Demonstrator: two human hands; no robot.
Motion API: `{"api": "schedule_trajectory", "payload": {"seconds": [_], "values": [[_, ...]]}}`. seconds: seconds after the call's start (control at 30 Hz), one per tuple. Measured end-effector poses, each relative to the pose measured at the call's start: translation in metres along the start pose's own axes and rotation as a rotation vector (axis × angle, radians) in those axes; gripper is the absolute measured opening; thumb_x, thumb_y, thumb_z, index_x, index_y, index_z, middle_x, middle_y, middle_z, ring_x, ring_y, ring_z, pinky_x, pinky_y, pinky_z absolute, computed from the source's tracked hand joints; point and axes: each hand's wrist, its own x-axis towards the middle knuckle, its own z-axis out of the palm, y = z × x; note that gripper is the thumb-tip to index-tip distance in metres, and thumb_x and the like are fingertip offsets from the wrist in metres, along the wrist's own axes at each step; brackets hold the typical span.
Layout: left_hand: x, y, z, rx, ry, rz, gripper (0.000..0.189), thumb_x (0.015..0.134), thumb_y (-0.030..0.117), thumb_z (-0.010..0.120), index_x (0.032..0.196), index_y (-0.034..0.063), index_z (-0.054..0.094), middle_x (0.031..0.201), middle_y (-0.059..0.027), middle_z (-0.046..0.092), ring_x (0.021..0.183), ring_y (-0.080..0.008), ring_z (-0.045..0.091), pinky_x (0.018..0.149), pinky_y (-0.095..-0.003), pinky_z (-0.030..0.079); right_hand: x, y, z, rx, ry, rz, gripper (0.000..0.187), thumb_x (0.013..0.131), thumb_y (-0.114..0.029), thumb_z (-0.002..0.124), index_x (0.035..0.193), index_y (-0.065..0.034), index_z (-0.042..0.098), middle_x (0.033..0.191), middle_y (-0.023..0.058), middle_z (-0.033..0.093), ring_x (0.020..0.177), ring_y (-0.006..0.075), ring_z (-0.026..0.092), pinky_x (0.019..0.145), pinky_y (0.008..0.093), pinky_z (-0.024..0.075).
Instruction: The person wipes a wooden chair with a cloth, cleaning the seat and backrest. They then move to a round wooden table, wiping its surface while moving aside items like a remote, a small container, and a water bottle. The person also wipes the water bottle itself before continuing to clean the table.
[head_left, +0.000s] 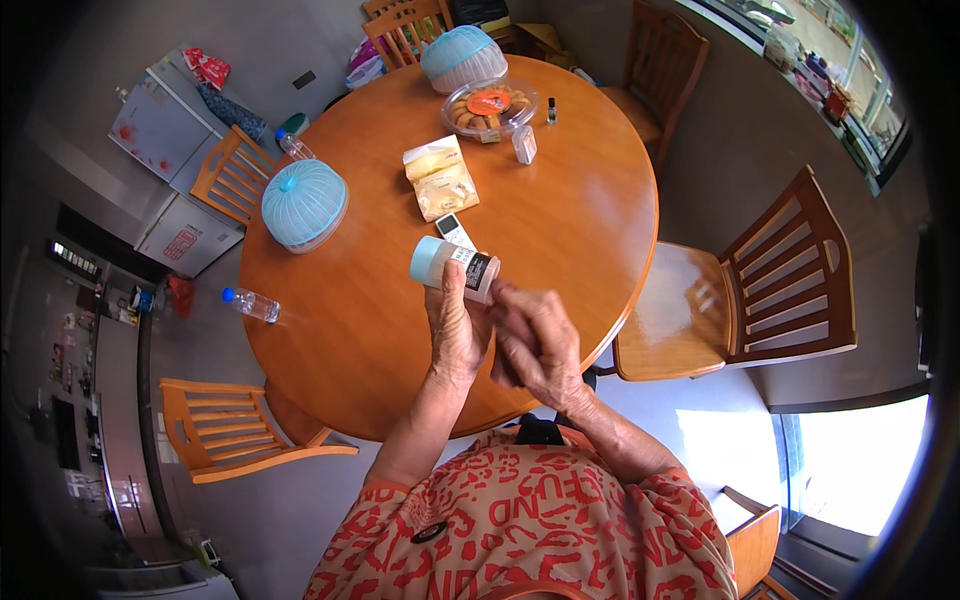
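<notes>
A clear plastic jar (477, 276) with a light blue lid and a printed label lies sideways in my left hand (456, 322), its lid pointing left. My left thumb rests along the label. My right hand (541, 337) is at the jar's base end, fingers curled and slightly blurred; whether its fingertips touch the base cannot be made out. Just beyond the jar, a white remote control (454, 231) lies on the round wooden table (360, 315), partly hidden by the jar. Behind the remote sits a yellow pack of tissues (441, 178).
Toward the table's far side are a clear tray of cookies (490, 111), a small dark bottle (552, 111), a small clear box (524, 144) and a blue mesh food cover (465, 60). Another cover (305, 204) and a plastic bottle (252, 304) stand left. Wooden chairs (787, 277) surround the table.
</notes>
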Motion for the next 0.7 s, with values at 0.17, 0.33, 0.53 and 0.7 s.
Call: {"api": "schedule_trajectory", "payload": {"seconds": [0.17,0.33,0.53,0.7], "values": [[0.0,-0.006,0.008,-0.008,-0.088,0.014,0.052,0.092,0.049,0.059,0.112,0.0017,0.053,0.103,-0.0077,0.06,0.094,-0.0177,0.061,0.08,-0.0315,0.053,0.023,-0.001,0.012,-0.118,0.206,0.001,0.051,0.082,0.006,0.061,0.131,-0.0009,0.051,0.121,0.0188,0.053,0.108,0.0324,0.057,0.092,0.0363,0.0475],[0.001,-0.007,-0.003,0.098,-0.027,-0.01,0.053,0.093,0.052,0.056,0.106,0.0008,0.055,0.102,-0.0087,0.06,0.089,-0.0169,0.061,0.077,-0.031,0.053,0.006,0.006,0.022,-0.075,0.16,0.016,0.055,0.082,0.001,0.067,0.133,0.0004,0.048,0.114,0.0208,0.053,0.1,0.0353,0.058,0.085,0.0382,0.0504],[0.003,0.003,-0.003,0.073,0.03,0.028,0.046,0.092,0.044,0.063,0.109,0.002,0.053,0.098,-0.0072,0.061,0.084,-0.0154,0.061,0.073,-0.0293,0.053,-0.002,0.008,0.014,-0.023,-0.049,0.036,0.05,0.082,-0.001,0.066,0.13,0.0001,0.051,0.111,0.0193,0.054,0.097,0.0354,0.059,0.081,0.0384,0.0511],[0.006,0.005,-0.011,0.004,-0.043,0.07,0.032,0.093,0.027,0.064,0.112,0.0045,0.053,0.104,-0.0104,0.062,0.097,-0.0212,0.063,0.086,-0.035,0.056,0.002,-0.006,-0.016,0.067,-0.237,0.079,0.046,0.083,0.001,0.064,0.128,0.0002,0.053,0.113,0.0191,0.056,0.095,0.0317,0.061,0.078,0.0377,0.0524]]}}
